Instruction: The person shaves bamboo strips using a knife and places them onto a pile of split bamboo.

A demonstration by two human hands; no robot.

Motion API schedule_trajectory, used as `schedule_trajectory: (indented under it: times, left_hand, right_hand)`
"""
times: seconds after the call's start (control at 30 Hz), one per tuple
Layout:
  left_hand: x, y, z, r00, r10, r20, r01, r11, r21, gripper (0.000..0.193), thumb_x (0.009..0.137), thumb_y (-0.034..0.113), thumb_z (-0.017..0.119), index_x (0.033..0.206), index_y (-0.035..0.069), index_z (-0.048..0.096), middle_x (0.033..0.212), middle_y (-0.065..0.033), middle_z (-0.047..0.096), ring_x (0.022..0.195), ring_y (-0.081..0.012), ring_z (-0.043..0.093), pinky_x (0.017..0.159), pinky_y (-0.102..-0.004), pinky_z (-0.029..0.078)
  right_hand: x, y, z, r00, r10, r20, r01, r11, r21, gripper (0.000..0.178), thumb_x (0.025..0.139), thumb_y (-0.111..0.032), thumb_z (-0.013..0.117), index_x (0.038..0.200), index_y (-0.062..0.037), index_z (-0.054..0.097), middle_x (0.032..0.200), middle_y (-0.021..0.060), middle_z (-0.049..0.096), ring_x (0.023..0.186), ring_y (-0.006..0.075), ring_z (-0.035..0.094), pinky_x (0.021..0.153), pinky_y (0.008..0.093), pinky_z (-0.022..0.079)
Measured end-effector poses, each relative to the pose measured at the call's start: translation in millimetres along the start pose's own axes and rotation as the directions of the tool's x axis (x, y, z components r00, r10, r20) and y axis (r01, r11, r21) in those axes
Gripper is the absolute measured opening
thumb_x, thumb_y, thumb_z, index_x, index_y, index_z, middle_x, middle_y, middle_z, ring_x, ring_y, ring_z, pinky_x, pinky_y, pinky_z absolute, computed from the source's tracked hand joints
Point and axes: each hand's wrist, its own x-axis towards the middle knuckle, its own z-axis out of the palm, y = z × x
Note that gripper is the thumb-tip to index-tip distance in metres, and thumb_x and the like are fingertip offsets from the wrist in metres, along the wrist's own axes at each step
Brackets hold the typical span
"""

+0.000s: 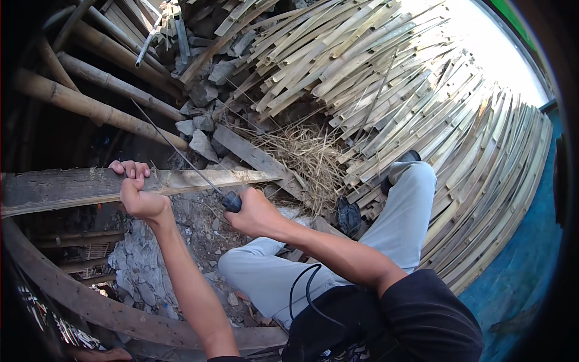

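A long wooden board [60, 186] lies across the left side, its bark-like dark face giving way to a paler, freshly cut-looking part toward the right end. My left hand [142, 196] is closed round it, with the fingers curled over the far edge. My right hand [250, 211] grips the black handle [231, 202] of a tool with a long, thin, dark blade [181, 152]. That blade points up and left, crossing the board just right of my left hand. It shows nearly edge-on, so I cannot tell its exact kind.
Split bamboo strips [362, 72] are stacked at the upper right. Dry shavings [301, 157] lie beside a short plank [250, 154] and broken stones [203, 93]. Bamboo poles [90, 108] fill the upper left. A curved-looking beam [114, 317] crosses below the board. My bent legs are at centre right.
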Motion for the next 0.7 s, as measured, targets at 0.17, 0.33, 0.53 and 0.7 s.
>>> schedule_trajectory:
  times: [0.17,0.33,0.53,0.7]
  left_hand:
    - [0.7,3.2,2.9,0.999,0.011,-0.041,-0.008,0.997,0.081,0.028,0.061,0.004,0.042,0.089,0.006,0.041,0.074,-0.0025,0.034,0.066,-0.0123,0.033,0.064,-0.0278,0.033]
    - [0.2,0.8,11.9,0.998,0.01,-0.065,-0.007,0.999,0.054,0.028,0.061,0.002,0.041,0.089,0.005,0.041,0.073,-0.0015,0.034,0.065,-0.0116,0.032,0.063,-0.0266,0.032]
    - [1.3,0.7,20.4,0.991,0.041,-0.124,-0.037,0.999,0.036,0.02,0.067,-0.001,0.041,0.086,0.002,0.047,0.071,-0.0026,0.041,0.061,-0.0101,0.035,0.059,-0.0237,0.032]
    - [-2.7,-3.2,21.7,0.989,0.062,-0.137,-0.054,0.997,0.061,0.017,0.068,-0.001,0.042,0.083,0.002,0.047,0.071,-0.0028,0.042,0.06,-0.0098,0.035,0.058,-0.0242,0.032]
  right_hand:
    - [-21.6,64.3,-1.6,0.972,0.215,0.092,-0.198,0.967,-0.161,0.038,0.073,-0.025,0.066,0.076,0.0126,0.062,0.072,0.0315,0.062,0.07,0.0417,0.065,0.068,0.0462,0.051]
    - [-36.7,75.5,-9.5,0.994,0.104,-0.034,-0.109,0.972,-0.207,0.049,0.082,-0.041,0.066,0.092,0.0073,0.062,0.07,0.0276,0.062,0.07,0.04,0.066,0.068,0.0443,0.052]
    - [-68.3,71.3,-5.5,0.988,-0.03,-0.15,-0.006,0.971,-0.238,0.05,0.091,-0.043,0.057,0.096,0.0069,0.061,0.065,0.0266,0.061,0.065,0.0427,0.064,0.065,0.047,0.051]
    - [-54.3,51.1,-13.0,0.993,0.095,-0.074,-0.107,0.981,-0.163,0.056,0.094,-0.046,0.051,0.086,0.0089,0.059,0.061,0.0303,0.058,0.063,0.0483,0.061,0.062,0.0518,0.049]
